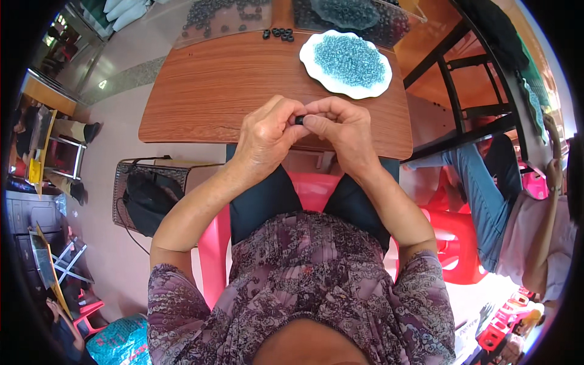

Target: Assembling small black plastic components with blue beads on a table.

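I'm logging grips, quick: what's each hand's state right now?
Left hand: closed, pinching a small, rounded black piece.
Right hand: closed, gripping the same piece from the other side.

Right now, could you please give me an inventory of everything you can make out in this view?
Black piece: one, black, between the fingertips
Table: one, brown, in front of the person
Plate: one, white, scalloped, on the table's far right
Clear pieces: too many to count, bluish, heaped on the plate
Loose pieces: a small cluster, black, near the table's far edge
Containers: two, see-through, at the far edge
Dark bundle: one, black, at the basket left of the person
Seat: one, pink, beneath the person
Stool: one, red, right of the person
Co-worker: one, blue trousers, far right
Sack: one, teal, lower left
Distant background: too small to itemise
Left hand: one, bare, at the black piece
Right hand: one, bare, at the black piece
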Tool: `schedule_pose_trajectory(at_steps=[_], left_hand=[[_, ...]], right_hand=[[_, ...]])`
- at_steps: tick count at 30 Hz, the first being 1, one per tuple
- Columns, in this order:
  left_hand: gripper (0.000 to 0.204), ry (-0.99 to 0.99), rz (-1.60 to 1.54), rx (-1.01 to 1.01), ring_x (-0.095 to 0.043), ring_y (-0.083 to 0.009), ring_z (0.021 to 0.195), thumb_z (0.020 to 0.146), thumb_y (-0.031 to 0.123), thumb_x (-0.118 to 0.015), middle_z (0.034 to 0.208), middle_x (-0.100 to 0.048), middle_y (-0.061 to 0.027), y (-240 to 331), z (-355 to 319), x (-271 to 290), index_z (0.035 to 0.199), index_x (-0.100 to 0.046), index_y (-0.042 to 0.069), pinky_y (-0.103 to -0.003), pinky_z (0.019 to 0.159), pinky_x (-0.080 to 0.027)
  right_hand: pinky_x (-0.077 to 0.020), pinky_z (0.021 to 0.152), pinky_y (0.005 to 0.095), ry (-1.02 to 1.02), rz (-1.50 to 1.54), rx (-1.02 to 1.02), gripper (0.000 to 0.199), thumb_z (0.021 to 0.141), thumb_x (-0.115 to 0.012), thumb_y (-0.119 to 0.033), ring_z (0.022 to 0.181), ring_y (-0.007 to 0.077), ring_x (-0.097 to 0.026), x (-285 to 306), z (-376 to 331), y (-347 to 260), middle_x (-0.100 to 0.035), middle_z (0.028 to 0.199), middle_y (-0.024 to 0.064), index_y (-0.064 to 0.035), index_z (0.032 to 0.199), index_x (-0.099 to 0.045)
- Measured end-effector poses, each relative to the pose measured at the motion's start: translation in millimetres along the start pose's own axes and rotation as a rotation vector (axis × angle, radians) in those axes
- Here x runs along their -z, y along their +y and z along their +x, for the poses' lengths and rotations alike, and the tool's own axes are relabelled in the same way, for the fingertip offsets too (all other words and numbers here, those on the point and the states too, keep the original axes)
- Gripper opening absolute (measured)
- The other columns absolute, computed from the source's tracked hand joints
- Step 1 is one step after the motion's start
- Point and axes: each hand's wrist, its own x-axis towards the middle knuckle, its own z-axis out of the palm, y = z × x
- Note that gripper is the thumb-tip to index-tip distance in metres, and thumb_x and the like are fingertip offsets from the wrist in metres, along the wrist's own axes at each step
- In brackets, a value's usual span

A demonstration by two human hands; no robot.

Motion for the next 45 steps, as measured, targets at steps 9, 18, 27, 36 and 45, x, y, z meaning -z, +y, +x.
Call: schedule_pose_trajectory(at_steps=[9,18,27,36,45], left_hand=[[0.02,0.113,-0.51,0.37,-0.05,-0.0076,0.071,0.075,-0.001,-0.065,0.078,-0.053,-0.0012,5,-19,-9,0.094,-0.06,0.0,-0.02,0.063,-0.043],[0.022,0.08,0.172,-0.176,-0.057,-0.0201,0.068,0.067,-0.005,-0.064,0.077,-0.055,-0.0077,13,-12,3,0.087,-0.059,0.002,-0.028,0.06,-0.045],[0.018,-0.108,0.266,-0.071,-0.057,-0.0241,0.067,0.067,0.0,-0.065,0.071,-0.055,-0.0097,12,-3,19,0.082,-0.057,0.002,-0.033,0.058,-0.044],[0.012,-0.058,-0.178,0.201,-0.058,-0.0227,0.062,0.066,0.0,-0.063,0.068,-0.056,-0.0109,7,-8,16,0.077,-0.057,0.001,-0.032,0.057,-0.046],[0.018,-0.069,0.171,-0.061,-0.057,-0.0302,0.07,0.061,0.001,-0.066,0.071,-0.056,-0.0115,16,-3,20,0.077,-0.057,0.002,-0.038,0.06,-0.045]], right_hand=[[-0.0391,0.053,0.0168,0.053,0.091,-0.028,0.01,0.079,-0.063,-0.005,0.059,0.0032,-0.049,-5,-15,4,-0.059,0.07,-0.0017,-0.0019,0.089,-0.064],[-0.0406,0.053,0.0186,0.041,0.273,-0.109,0.009,0.082,-0.061,-0.007,0.058,0.0057,-0.051,-6,-20,13,-0.058,0.068,0.0011,0.0006,0.087,-0.062],[-0.0433,0.06,0.0209,0.002,0.432,-0.258,0.017,0.084,-0.057,-0.009,0.069,0.0108,-0.055,-8,-18,11,-0.06,0.081,0.0058,0.0029,0.096,-0.058],[-0.0437,0.06,0.0204,0.001,0.385,-0.169,0.014,0.081,-0.059,-0.004,0.068,0.0099,-0.055,-6,-19,13,-0.06,0.08,0.0047,0.0014,0.094,-0.06],[-0.044,0.063,0.021,-0.04,0.444,-0.249,0.018,0.083,-0.058,-0.009,0.071,0.0103,-0.056,-9,-18,15,-0.061,0.083,0.0061,0.0017,0.098,-0.059]])
